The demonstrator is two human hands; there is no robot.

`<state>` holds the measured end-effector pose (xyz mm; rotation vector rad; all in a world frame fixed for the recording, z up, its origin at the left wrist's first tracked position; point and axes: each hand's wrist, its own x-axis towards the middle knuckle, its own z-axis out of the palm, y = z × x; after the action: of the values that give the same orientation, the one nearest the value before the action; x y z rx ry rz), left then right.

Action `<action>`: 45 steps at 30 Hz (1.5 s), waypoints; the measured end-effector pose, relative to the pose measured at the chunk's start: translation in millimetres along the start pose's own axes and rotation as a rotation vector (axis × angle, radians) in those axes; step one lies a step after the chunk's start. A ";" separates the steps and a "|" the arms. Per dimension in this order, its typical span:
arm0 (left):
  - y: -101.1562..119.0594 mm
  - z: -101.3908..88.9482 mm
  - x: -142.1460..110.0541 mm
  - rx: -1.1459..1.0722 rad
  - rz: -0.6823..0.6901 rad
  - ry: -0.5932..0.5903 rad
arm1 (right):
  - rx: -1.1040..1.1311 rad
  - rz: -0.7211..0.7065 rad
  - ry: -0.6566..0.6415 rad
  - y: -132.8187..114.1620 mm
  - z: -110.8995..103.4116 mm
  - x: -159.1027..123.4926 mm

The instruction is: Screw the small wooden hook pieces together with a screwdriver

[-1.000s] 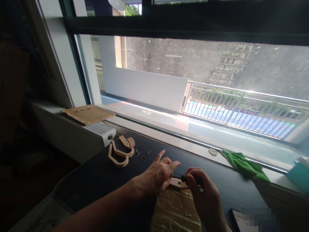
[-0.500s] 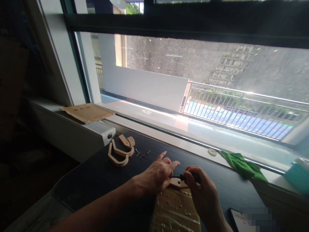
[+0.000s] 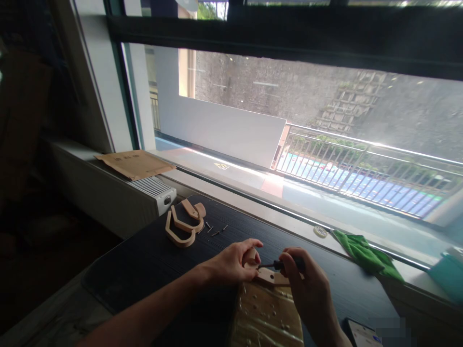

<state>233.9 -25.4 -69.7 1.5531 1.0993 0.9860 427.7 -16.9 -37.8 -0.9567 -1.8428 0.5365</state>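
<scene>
My left hand (image 3: 229,264) is closed around the curved end of a pale wooden hook (image 3: 266,276), thumb on the near side. A dark hole shows in the hook's flat part, which rests at the far end of a plastic-wrapped block (image 3: 267,315). In my right hand (image 3: 311,286) is a screwdriver (image 3: 278,264), gripped by its black handle. Its thin shaft points left, and the tip meets the hook beside my left fingers; any screw there is too small to make out. Farther left lie loose wooden hooks (image 3: 183,242) and several screws (image 3: 216,233).
The dark table (image 3: 152,274) runs up to the window sill. On the sill are a tape roll (image 3: 320,232) and a green cloth (image 3: 365,253), with a teal box (image 3: 446,277) at the right. A phone (image 3: 361,332) lies near right. An envelope (image 3: 139,164) covers part of the radiator (image 3: 152,187).
My left fingers have shifted, and the hook's curved end now shows between them. The screwdriver stays at the hook, with more of its shaft visible. The whole view has moved slightly.
</scene>
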 end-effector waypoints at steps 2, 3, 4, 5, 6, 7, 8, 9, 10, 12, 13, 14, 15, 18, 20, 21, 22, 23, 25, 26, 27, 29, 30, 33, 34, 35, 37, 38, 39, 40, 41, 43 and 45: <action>-9.7 2.0 1.9 -0.083 -0.025 0.002 | 0.008 0.021 -0.011 -0.8 0.4 1.3; -13.9 3.1 3.3 -0.123 -0.032 0.009 | 0.015 0.036 -0.017 -0.9 0.7 2.1; -17.4 4.0 4.6 -0.159 -0.037 0.015 | 0.019 0.049 -0.025 -0.8 1.1 3.2; -20.1 4.8 5.9 -0.188 -0.041 0.016 | 0.016 0.056 -0.035 -0.6 1.3 4.6; -22.0 5.4 7.1 -0.209 -0.043 0.010 | 0.007 0.055 -0.050 -0.5 1.4 6.4; -23.4 5.7 8.2 -0.225 -0.044 -0.001 | -0.006 0.046 -0.070 -0.4 1.4 8.5; -24.3 5.8 9.2 -0.236 -0.041 -0.014 | -0.021 0.033 -0.094 -0.4 1.1 11.1; -25.0 5.8 10.3 -0.245 -0.035 -0.026 | -0.033 0.020 -0.122 -0.6 0.6 14.0; -25.8 5.7 11.4 -0.254 -0.026 -0.035 | -0.041 0.010 -0.153 -0.9 -0.1 17.2; -27.4 5.1 13.6 -0.273 -0.004 -0.045 | -0.051 0.005 -0.219 -1.9 -2.1 24.6; -28.3 4.8 14.7 -0.282 0.005 -0.050 | -0.061 0.010 -0.256 -2.6 -3.4 28.9; -29.4 4.4 15.7 -0.289 0.012 -0.057 | -0.073 0.016 -0.299 -3.6 -4.9 33.4; -30.4 4.2 16.5 -0.293 0.018 -0.062 | -0.091 0.021 -0.347 -5.1 -6.8 38.4; -33.2 4.7 18.4 -0.297 0.036 -0.063 | -0.206 -0.006 -0.516 -14.6 -13.6 54.9; -34.9 6.2 18.9 -0.304 0.045 -0.048 | -0.342 -0.071 -0.624 -25.2 -18.2 66.3; -35.6 7.0 18.9 -0.308 0.048 -0.040 | -0.410 -0.102 -0.674 -31.3 -20.1 72.0; -36.3 7.8 18.7 -0.312 0.050 -0.032 | -0.466 -0.131 -0.730 -37.5 -21.7 77.4; -36.9 8.3 18.3 -0.315 0.052 -0.026 | -0.509 -0.157 -0.786 -43.4 -22.8 82.8; -37.9 8.9 17.3 -0.319 0.052 -0.023 | -0.563 -0.213 -0.892 -53.0 -23.9 92.7; -38.5 8.9 16.7 -0.322 0.050 -0.025 | -0.580 -0.240 -0.932 -56.3 -23.9 97.0; -39.2 8.9 16.3 -0.327 0.047 -0.028 | -0.594 -0.265 -0.961 -58.5 -23.5 100.6; -40.9 9.0 15.6 -0.338 0.039 -0.034 | -0.609 -0.296 -0.996 -60.2 -21.5 105.2; -42.0 9.2 15.5 -0.341 0.036 -0.035 | -0.613 -0.303 -1.000 -60.2 -19.9 105.9; -45.5 10.3 15.5 -0.342 0.038 -0.029 | -0.670 -0.319 -0.936 -60.2 -13.1 102.7; -46.5 10.6 15.5 -0.340 0.042 -0.026 | -0.711 -0.318 -0.903 -60.9 -10.7 100.9; -47.2 10.9 15.3 -0.336 0.046 -0.023 | -0.759 -0.313 -0.871 -62.2 -8.6 99.2; -48.0 11.2 14.7 -0.326 0.054 -0.016 | -0.838 -0.301 -0.848 -66.0 -6.2 97.6; -48.0 11.1 14.4 -0.318 0.058 -0.014 | -0.859 -0.303 -0.857 -68.4 -6.0 97.8; -47.8 11.0 13.9 -0.310 0.060 -0.013 | -0.868 -0.312 -0.878 -71.0 -6.3 98.4; -47.4 10.8 13.5 -0.301 0.062 -0.012 | -0.872 -0.323 -0.910 -73.6 -6.9 99.3; -47.0 10.6 13.2 -0.292 0.063 -0.011 | -0.873 -0.334 -0.951 -76.0 -7.6 100.2; -45.9 10.3 12.5 -0.277 0.062 -0.009 | -0.882 -0.355 -1.022 -79.8 -7.8 100.9; -44.7 10.2 11.8 -0.269 0.060 -0.004 | -0.915 -0.372 -1.046 -81.8 -5.9 99.6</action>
<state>238.4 -10.5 -114.5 1.3744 0.8807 1.1219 378.4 13.9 77.4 -0.8961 -3.2759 -0.1537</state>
